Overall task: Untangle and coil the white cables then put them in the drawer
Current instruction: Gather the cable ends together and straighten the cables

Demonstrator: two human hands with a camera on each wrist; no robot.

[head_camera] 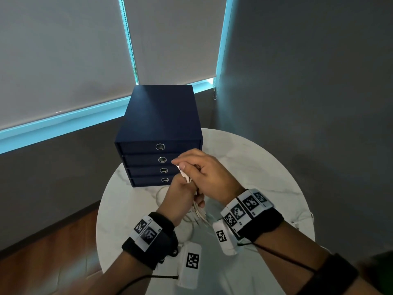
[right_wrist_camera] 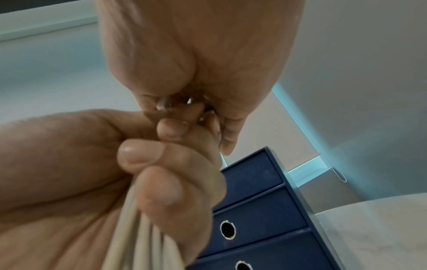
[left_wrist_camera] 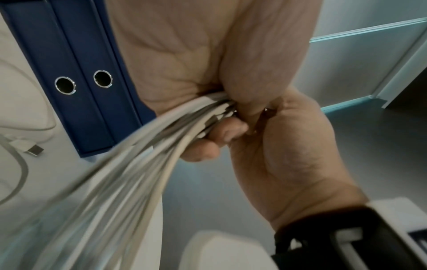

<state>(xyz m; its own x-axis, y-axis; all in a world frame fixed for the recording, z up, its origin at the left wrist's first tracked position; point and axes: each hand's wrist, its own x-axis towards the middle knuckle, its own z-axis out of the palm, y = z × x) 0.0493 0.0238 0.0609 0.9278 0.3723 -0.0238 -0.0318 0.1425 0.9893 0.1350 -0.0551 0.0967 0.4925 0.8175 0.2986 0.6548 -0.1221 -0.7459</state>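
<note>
Both hands meet above the table in front of the dark blue drawer unit (head_camera: 159, 116), whose drawers are all closed. A bundle of white cables (head_camera: 184, 174) runs between them. My left hand (head_camera: 180, 194) is curled round the bundle, and the strands hang out below it toward the table. My right hand (head_camera: 208, 171) sits just above and grips the bundle's top end. In the left wrist view the cable strands (left_wrist_camera: 138, 155) stream blurred out of the left hand (left_wrist_camera: 184, 54), with the right hand (left_wrist_camera: 289, 155) closed beside it. The right wrist view shows the left hand's fingers (right_wrist_camera: 161, 191) wrapped round the cables (right_wrist_camera: 138, 246).
The round white marble table (head_camera: 255, 167) holds the drawer unit at its far side. A loose cable with a USB plug (left_wrist_camera: 34, 150) lies in front of the unit, and another white cable (head_camera: 306, 216) lies near the right edge. Walls and window blinds stand close behind.
</note>
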